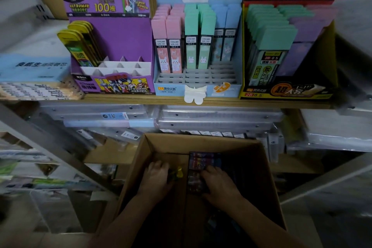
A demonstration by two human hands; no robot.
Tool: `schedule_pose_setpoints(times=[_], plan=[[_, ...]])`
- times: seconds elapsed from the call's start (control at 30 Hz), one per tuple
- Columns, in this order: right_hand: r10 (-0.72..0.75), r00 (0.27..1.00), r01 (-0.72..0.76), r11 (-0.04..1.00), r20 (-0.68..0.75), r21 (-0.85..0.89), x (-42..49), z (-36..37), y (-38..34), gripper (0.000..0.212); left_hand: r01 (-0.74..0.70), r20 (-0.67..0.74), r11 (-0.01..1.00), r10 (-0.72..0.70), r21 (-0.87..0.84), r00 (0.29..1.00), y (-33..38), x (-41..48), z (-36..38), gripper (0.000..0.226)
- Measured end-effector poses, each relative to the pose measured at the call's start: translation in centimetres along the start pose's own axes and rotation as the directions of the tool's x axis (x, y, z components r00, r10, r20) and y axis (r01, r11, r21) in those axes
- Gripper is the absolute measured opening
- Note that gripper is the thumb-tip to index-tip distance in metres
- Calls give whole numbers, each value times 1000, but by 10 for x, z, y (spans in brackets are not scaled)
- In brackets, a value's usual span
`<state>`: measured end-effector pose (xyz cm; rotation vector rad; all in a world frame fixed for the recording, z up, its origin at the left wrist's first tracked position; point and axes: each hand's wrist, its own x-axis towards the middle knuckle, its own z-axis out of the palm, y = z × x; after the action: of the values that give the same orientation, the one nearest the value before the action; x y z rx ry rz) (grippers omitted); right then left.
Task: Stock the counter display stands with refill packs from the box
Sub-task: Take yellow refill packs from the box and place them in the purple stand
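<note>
Both my hands reach down into an open cardboard box (267, 171) below the shelf. My left hand (156, 177) curls round yellow refill packs (178, 172) at the box's left side. My right hand (218, 184) lies with bent fingers on a dark printed pack bundle (198, 164) in the box's middle. On the shelf above stand three display stands: a purple stand (128, 32) with several yellow packs (80, 40) at its left and vacant slots, a light blue stand (198, 86) with pink, green and blue packs, and a yellow stand (289, 88) with green and purple packs.
The wooden shelf edge (141, 99) runs across the middle. A blue box (34, 66) lies at the shelf's left. Clear plastic folders (211, 119) are stacked under the shelf behind the cardboard box. Metal shelving (50, 147) with stationery fills the lower left.
</note>
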<state>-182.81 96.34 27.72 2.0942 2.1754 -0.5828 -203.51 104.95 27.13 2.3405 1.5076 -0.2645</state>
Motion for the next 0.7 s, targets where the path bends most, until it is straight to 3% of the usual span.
schedule_pose_setpoints(times=[0.13, 0.23, 0.33, 0.43, 0.53, 0.7], plan=[[-16, 1000, 17, 995, 11, -98, -7, -2, -8, 52, 43, 113, 997, -36, -64, 993, 6, -7, -2, 49], [-8, 999, 2, 989, -35, -151, -10, 0, -12, 50, 51, 112, 999, -49, -18, 993, 12, -11, -2, 49], [8, 999, -17, 981, -51, -195, -11, 1, -12, 50, 72, 97, 996, -67, -44, 993, 18, -15, -5, 36], [14, 999, -23, 975, -44, -219, -12, 1, -9, 54, 164, 138, 968, -139, -190, 981, 19, -19, -9, 19], [11, 999, -19, 985, -48, -173, -13, -3, -5, 51, 221, 174, 903, -167, -369, 970, 16, -24, -10, 21], [-2, 992, 8, 999, -123, 45, -20, -14, -1, 47, 233, 190, 702, -140, -673, 972, 16, -29, -12, 23]])
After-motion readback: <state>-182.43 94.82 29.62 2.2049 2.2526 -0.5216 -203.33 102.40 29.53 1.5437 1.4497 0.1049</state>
